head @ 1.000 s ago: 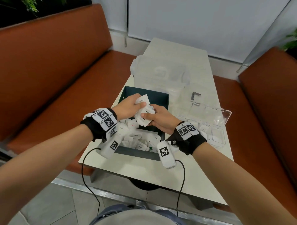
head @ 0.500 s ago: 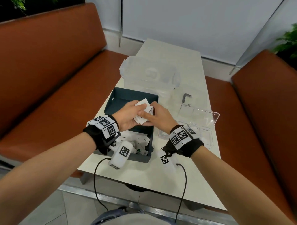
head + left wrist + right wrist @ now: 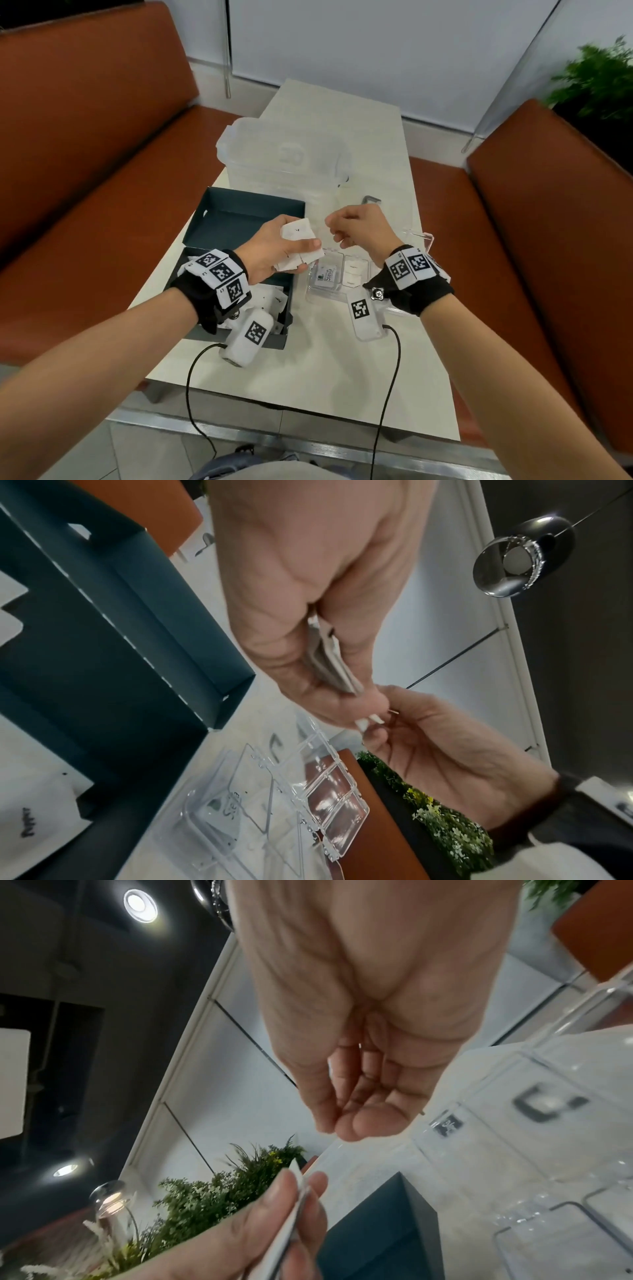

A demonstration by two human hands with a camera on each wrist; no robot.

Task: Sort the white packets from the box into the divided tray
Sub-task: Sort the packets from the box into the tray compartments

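My left hand (image 3: 303, 251) grips a small stack of white packets (image 3: 297, 233) above the right wall of the dark teal box (image 3: 239, 219). The left wrist view shows the packets (image 3: 329, 664) edge-on between thumb and fingers. More white packets (image 3: 274, 298) lie in the box. My right hand (image 3: 337, 230) hovers just right of the stack, apart from it, fingers curled, thumb against them; nothing shows in it (image 3: 346, 1123). Below both hands sits the clear divided tray (image 3: 310, 296), lid open. One compartment holds a Stevia packet (image 3: 327, 275), the one beside it white packets (image 3: 354, 274).
A large clear lidded container (image 3: 284, 154) stands behind the box on the pale table (image 3: 325, 359). A small dark bracket (image 3: 371, 199) lies beyond my right hand. Orange benches (image 3: 102, 171) flank the table, and a plant (image 3: 599, 85) stands at the far right.
Both hands moved right, from above the box toward the tray. My right hand let go of the stack and drew away; the left still holds it.
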